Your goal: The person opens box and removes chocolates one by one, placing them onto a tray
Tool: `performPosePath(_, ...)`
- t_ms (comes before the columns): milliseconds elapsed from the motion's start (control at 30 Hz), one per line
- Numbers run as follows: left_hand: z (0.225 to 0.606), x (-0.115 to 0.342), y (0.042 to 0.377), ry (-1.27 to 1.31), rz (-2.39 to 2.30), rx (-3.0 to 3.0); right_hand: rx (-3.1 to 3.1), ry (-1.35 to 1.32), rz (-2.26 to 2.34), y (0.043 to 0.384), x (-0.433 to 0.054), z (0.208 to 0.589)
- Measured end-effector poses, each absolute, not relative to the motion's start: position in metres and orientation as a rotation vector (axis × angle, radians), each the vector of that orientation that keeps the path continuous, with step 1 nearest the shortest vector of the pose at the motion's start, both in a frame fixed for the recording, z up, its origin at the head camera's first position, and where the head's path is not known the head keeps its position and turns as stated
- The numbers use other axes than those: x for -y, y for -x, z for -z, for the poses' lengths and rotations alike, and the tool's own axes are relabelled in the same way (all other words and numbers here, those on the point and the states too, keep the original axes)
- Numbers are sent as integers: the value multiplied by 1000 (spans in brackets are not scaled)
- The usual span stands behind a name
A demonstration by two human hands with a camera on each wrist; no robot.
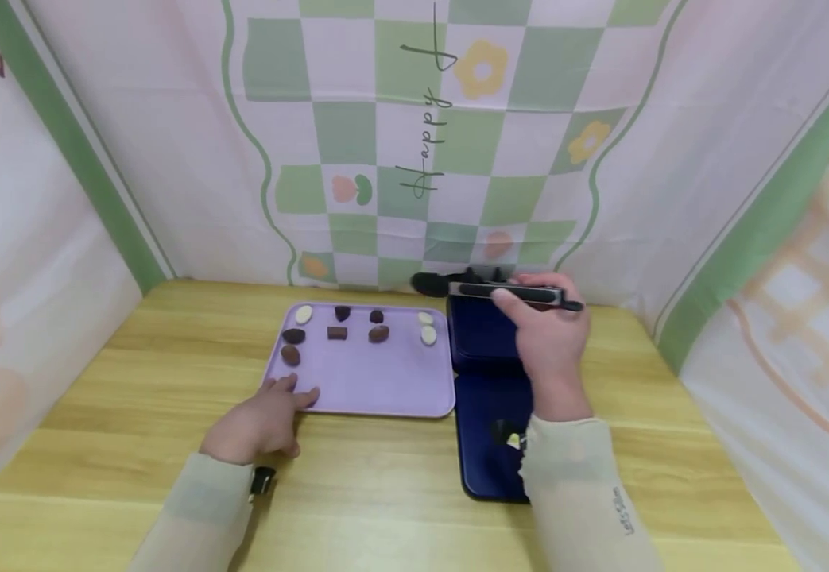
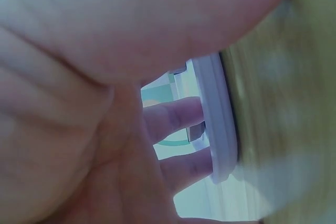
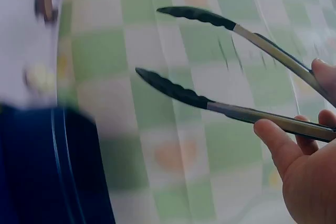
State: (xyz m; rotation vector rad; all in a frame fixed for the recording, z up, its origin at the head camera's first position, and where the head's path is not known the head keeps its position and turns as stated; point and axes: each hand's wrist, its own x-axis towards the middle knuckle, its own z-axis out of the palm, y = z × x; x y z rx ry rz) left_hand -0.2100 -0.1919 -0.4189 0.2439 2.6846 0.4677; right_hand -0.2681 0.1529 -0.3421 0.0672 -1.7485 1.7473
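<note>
My right hand point(image 1: 553, 334) grips a pair of tongs point(image 3: 257, 116) with metal arms and black tips. The tongs' arms are spread, with nothing between the tips, over the back part of a dark blue box point(image 1: 486, 330). My left hand point(image 1: 260, 421) rests its outstretched fingers on the front left corner of a lilac tray point(image 1: 364, 389); in the left wrist view its fingers point(image 2: 181, 169) reach over the tray's rim. Chocolate-like pieces lie on the tray: brown ones point(image 1: 379, 334), dark ones point(image 1: 342, 313) and white ones point(image 1: 428, 335), grouped along the left, back and right.
The box's front half point(image 1: 486, 469) lies flat beside the tray, with a dark piece point(image 1: 502, 431) and a pale piece point(image 1: 513, 440) near my right sleeve. A checked cloth point(image 1: 414, 143) hangs behind the wooden table point(image 1: 371, 492), and cloth walls stand at both sides.
</note>
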Motion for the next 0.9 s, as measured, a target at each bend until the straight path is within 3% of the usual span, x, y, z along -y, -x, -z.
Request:
performPosePath(300, 418, 191, 210, -232, -489, -2673, 1913, 372, -1526, 276, -218, 359)
performPosePath(900, 423, 193, 212, -220, -481, -2675, 2096, 428, -1483, 301, -243, 391)
